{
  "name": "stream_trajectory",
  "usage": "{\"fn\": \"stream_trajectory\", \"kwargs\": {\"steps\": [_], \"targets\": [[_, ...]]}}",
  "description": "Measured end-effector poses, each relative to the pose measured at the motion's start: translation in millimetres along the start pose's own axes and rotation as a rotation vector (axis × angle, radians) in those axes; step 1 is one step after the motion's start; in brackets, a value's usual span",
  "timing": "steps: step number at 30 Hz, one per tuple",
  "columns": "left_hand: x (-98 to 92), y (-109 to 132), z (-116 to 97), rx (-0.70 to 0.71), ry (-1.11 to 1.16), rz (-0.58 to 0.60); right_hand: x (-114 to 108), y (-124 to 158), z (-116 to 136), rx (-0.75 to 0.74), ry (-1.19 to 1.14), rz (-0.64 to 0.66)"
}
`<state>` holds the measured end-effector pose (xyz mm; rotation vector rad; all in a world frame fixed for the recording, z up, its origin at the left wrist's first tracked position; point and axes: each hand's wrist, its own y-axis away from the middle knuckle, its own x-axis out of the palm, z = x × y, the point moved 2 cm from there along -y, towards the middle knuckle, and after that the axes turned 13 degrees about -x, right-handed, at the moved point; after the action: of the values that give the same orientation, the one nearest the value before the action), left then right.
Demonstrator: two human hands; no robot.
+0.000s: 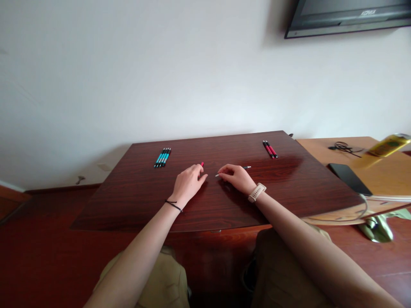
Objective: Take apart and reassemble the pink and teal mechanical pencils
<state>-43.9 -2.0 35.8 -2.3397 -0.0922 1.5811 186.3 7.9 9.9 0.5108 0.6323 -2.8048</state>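
Note:
My left hand (189,182) rests on the dark wooden table (135,201), fingers curled over a pen whose red tip (202,164) pokes out beyond them. My right hand (235,176), with a pale watch at the wrist, pinches a thin pen (246,167) that lies across the table, its white end showing to the left of the fingers. Both hands sit close together at the table's middle. A row of several blue pens (162,157) lies at the far left, and a few red pens (270,149) lie at the far right.
A lighter wooden desk (385,171) adjoins on the right with a black phone (349,178), a cable (344,148) and a yellow bottle (388,145). A screen (346,17) hangs on the white wall. My knees are under the table's front edge.

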Motion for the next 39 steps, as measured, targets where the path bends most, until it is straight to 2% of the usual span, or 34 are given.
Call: {"fn": "stream_trajectory", "kwargs": {"steps": [3, 6, 13, 16, 21, 26, 31, 39], "targets": [[1.2, 2.6, -9.9, 0.107, 0.243, 0.101, 0.8, -0.8, 1.7, 0.037, -0.205, -0.007], [3.4, 5.0, -16.2, 0.127, 0.382, 0.118, 2.9, -1.6, 7.1, 0.064, -0.308, 0.004], [-1.7, 3.3, -14.6, 0.109, 0.38, 0.069, 8.4, -4.7, 12.7, 0.089, -0.344, -0.007], [-12.5, -2.1, -0.3, 0.083, 0.319, 0.004, 4.2, -8.4, 14.4, 0.032, -0.257, -0.029], [-29.9, -13.1, 46.8, -0.06, 0.148, -0.148, -7.6, -18.8, 18.7, -0.065, 0.105, -0.023], [-28.5, -17.1, 84.5, -0.197, -0.048, -0.153, -6.4, -33.4, 17.0, -0.095, 0.504, 0.055], [-19.0, -17.9, 92.8, -0.239, -0.12, -0.086, 7.8, -45.4, 13.7, -0.109, 0.648, 0.183], [-16.1, -18.4, 86.2, -0.266, -0.152, -0.06, 17.6, -51.9, 3.8, -0.144, 0.698, 0.205]]}}
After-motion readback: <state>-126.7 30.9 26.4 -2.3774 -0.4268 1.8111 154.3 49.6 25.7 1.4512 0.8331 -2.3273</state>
